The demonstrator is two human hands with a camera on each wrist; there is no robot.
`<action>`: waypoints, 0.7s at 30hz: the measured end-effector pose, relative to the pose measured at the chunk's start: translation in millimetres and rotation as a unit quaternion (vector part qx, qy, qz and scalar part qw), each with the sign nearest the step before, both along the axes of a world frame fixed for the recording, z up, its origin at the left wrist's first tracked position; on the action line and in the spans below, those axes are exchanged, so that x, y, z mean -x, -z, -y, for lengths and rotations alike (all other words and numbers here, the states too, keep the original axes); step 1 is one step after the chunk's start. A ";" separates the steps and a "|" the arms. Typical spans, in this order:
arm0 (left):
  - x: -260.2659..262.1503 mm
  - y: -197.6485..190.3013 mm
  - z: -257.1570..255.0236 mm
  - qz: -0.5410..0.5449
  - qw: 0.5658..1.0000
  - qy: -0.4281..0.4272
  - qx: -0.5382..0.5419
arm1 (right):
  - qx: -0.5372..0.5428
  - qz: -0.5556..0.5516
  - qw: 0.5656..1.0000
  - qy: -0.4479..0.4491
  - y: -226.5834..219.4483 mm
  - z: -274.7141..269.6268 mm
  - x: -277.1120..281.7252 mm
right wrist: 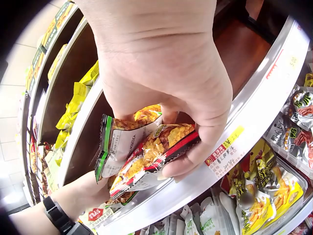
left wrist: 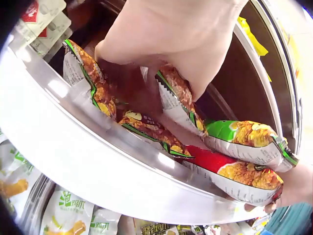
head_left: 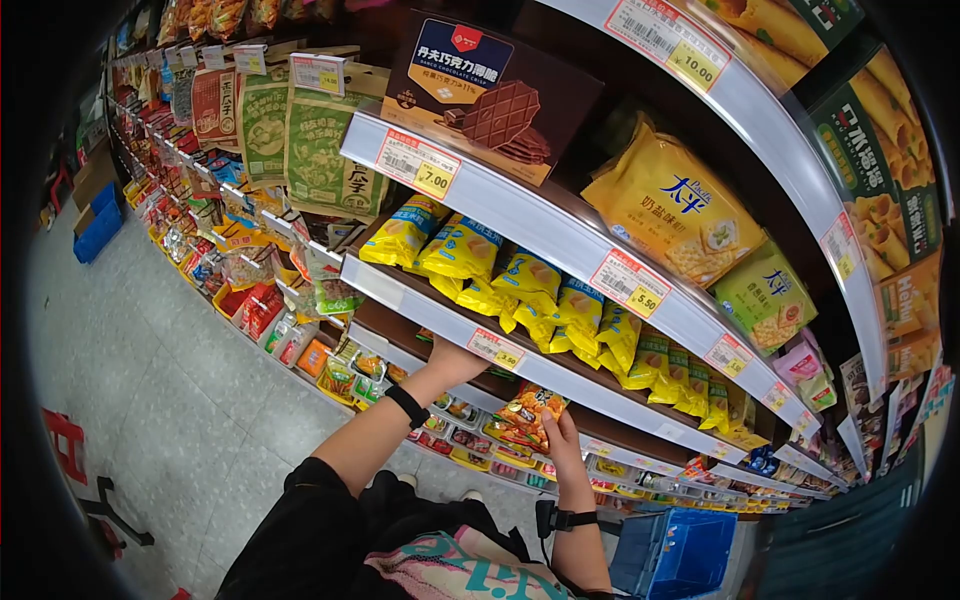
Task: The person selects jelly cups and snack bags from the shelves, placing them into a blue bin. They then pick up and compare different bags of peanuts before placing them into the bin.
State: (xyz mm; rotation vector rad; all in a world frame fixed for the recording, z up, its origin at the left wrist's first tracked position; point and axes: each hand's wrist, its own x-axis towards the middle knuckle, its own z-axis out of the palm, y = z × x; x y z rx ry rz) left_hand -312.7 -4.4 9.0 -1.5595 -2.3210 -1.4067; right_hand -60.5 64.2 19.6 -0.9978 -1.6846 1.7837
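Below the row of yellow bags, my left hand (head_left: 455,366) reaches into a shelf. Seen from the left wrist, that hand (left wrist: 171,44) grips the top of a snack bag (left wrist: 178,100) with a green-striped edge; its shadowed fingers are partly hidden. More bags of this kind surround it, one snack bag (left wrist: 88,78) beside the hand and another (left wrist: 151,132) along the shelf lip. My right hand (head_left: 565,448) holds a pair of snack bags at the shelf's front edge: a red one (left wrist: 239,174) and a green one (left wrist: 244,137). The right wrist view shows its fingers curled round them.
A white shelf lip (left wrist: 112,171) with price labels runs in front of the bags. Yellow snack bags (head_left: 465,250) line the shelf above, under a chocolate crisp box (head_left: 480,100). Lower trays hold packets (right wrist: 264,191). A blue basket (head_left: 650,550) stands at the lower right.
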 end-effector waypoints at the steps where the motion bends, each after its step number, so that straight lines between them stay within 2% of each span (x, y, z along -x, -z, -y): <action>1: -2.7 -0.8 -0.1 0.000 1.000 0.000 0.000 | 0.000 0.000 1.000 0.000 0.7 -0.5 0.0; 3: -7.3 -4.9 0.4 -0.036 0.988 0.006 0.150 | 0.005 -0.003 1.000 -0.001 1.8 -1.1 -0.4; 4: -9.0 -8.6 -0.3 -0.035 0.988 0.006 0.150 | 0.006 -0.003 1.000 -0.001 1.9 -1.3 -0.5; 6: -11.3 -16.1 -2.7 -0.022 0.975 0.025 0.220 | -0.009 0.006 1.000 -0.003 2.0 -1.7 -0.2; 7: -13.0 -12.1 -5.3 -0.022 0.975 0.026 0.220 | -0.009 0.006 1.000 -0.003 1.9 -1.5 -0.3; 9: -17.8 -3.0 -10.4 -0.122 0.989 -0.051 0.060 | -0.005 0.003 1.000 -0.002 1.2 -1.4 -0.4; 13: -20.0 3.0 -14.2 -0.132 0.987 -0.065 0.065 | -0.002 0.007 1.000 -0.005 7.3 -4.9 -1.9; 16: -18.6 3.5 -16.1 -0.151 0.986 -0.068 0.028 | -0.001 0.004 1.000 -0.001 3.9 -3.3 -1.6; 18: -18.9 -2.4 -11.4 -0.080 0.995 -0.034 0.055 | -0.004 0.008 1.000 -0.007 1.1 -1.8 -1.2; 19: -18.3 -7.2 -7.4 -0.079 0.995 -0.034 0.056 | -0.003 0.008 1.000 -0.008 1.4 -1.8 -1.0; 21: -13.6 -15.3 -0.8 -0.019 0.999 -0.029 0.017 | 0.003 0.001 1.000 -0.004 2.6 -2.4 -1.3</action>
